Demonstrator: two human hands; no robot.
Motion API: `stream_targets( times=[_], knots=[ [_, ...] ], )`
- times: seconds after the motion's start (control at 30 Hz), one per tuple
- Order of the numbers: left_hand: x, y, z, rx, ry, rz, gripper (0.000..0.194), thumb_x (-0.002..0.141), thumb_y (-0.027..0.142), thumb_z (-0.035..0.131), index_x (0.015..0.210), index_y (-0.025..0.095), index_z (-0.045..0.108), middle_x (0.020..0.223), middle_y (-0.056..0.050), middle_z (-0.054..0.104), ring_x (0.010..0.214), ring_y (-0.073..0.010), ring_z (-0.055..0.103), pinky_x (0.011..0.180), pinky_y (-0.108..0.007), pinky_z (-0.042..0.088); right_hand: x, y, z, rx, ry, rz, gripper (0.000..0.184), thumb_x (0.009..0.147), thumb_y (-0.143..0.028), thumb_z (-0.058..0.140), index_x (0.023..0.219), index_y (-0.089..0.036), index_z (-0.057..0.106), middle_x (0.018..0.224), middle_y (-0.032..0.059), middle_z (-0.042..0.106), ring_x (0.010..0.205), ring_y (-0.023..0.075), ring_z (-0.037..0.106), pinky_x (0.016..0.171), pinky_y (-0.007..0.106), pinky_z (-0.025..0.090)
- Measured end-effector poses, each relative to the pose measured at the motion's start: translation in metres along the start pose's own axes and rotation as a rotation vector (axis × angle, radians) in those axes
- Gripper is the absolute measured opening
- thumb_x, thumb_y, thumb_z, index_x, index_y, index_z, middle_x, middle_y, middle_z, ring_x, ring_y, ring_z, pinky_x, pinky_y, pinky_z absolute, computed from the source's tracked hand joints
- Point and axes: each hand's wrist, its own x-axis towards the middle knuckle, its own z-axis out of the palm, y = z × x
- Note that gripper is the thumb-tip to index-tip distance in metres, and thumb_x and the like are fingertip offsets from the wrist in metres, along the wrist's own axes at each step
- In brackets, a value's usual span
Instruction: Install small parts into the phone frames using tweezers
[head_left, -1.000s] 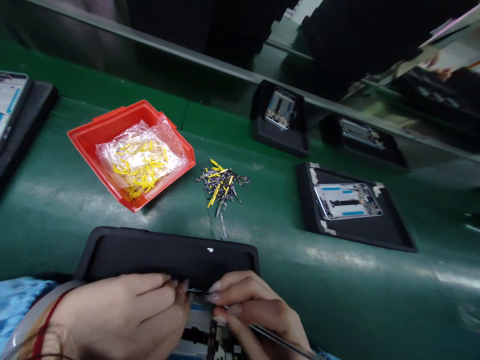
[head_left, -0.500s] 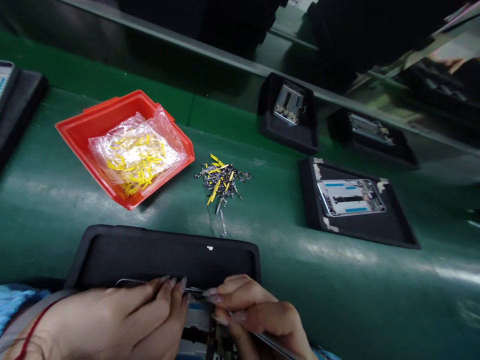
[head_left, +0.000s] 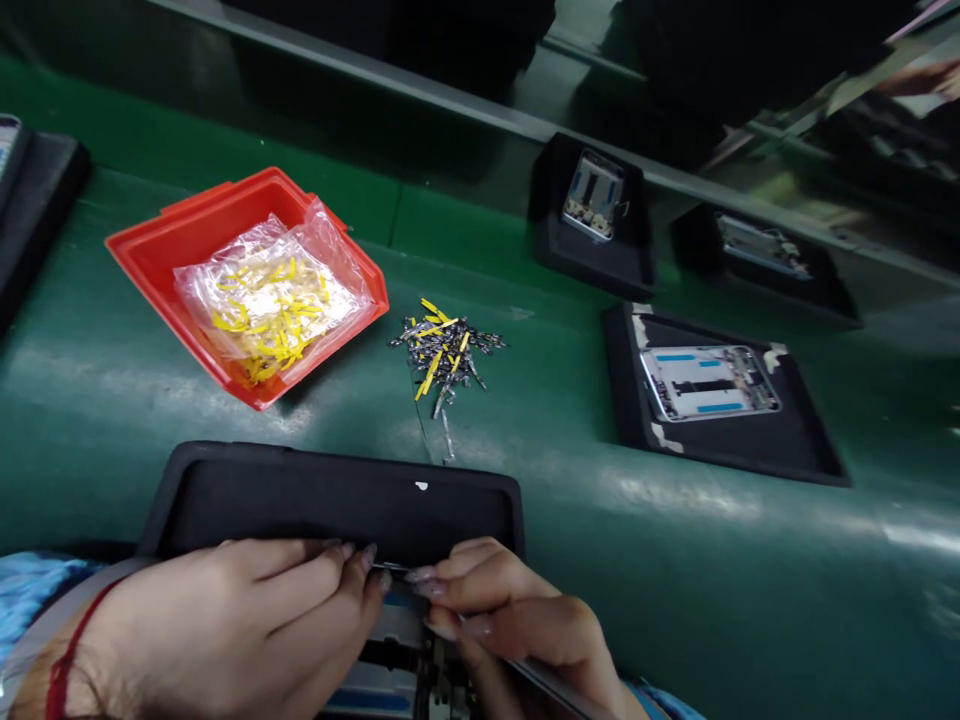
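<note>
L hand (head_left: 247,625) lies over the phone (head_left: 390,625), fingertips at its far edge; can't tell if they grip. R hand (head_left: 525,610) grasps a thin metal tool (head_left: 551,690), fingertips near same edge. Phone's btwn & partly under both hands, w/ black tray (head_left: 337,505) showing beyond. Red bin (head_left: 142,250) sits past L hand; small strip pile (head_left: 446,350) ahead, approx. btwn hands.
</note>
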Motion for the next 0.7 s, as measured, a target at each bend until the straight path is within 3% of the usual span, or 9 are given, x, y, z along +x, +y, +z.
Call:
stream_targets(
  times=[0.17, 0.3, 0.47, 0.7],
  knots=[
    [0.0, -0.001, 0.001, -0.044, 0.022, 0.005, 0.031, 0.091, 0.014, 0.04, 0.095, 0.019, 0.07, 0.1, 0.0, 0.07, 0.088, -0.0153, 0.058, 0.076, -0.026, 0.048, 0.0, -0.002, 0.002, 0.051, 0.066, 0.054, 0.042, 0.081, 0.005, 0.055, 0.105, -0.03, 0.052, 0.088, 0.0027, 0.067, 0.085, 0.0209, 0.067, 0.074, 0.038, 0.058],
    [0.002, -0.003, -0.001, -0.067, 0.019, 0.009, 0.036, 0.093, 0.012, 0.035, 0.093, 0.019, 0.071, 0.099, 0.0, 0.07, 0.088, -0.0148, 0.057, 0.076, -0.025, 0.046, -0.001, -0.002, 0.001, 0.026, 0.044, 0.016, 0.047, 0.081, 0.005, 0.058, 0.111, -0.031, 0.054, 0.093, 0.0026, 0.069, 0.088, 0.021, 0.068, 0.075, 0.038, 0.06],
    [0.005, -0.003, -0.002, -0.084, 0.021, -0.017, 0.045, 0.096, 0.009, 0.028, 0.089, 0.019, 0.071, 0.096, 0.001, 0.07, 0.087, -0.0136, 0.057, 0.076, -0.025, 0.046, 0.001, -0.002, -0.008, -0.186, -0.119, -0.022, 0.022, 0.086, -0.004, 0.061, 0.101, -0.02, 0.065, 0.096, 0.0069, 0.071, 0.091, 0.0193, 0.069, 0.08, 0.027, 0.061],
    [0.005, -0.003, 0.0, -0.126, 0.018, -0.003, 0.05, 0.096, 0.007, 0.023, 0.087, 0.019, 0.071, 0.092, -0.001, 0.071, 0.082, -0.0145, 0.059, 0.074, -0.026, 0.049, 0.013, -0.015, -0.016, -0.295, -0.158, -0.025, 0.015, 0.088, -0.008, 0.06, 0.098, -0.016, 0.066, 0.089, 0.0072, 0.075, 0.08, 0.0182, 0.073, 0.074, 0.02, 0.061]
  ],
)
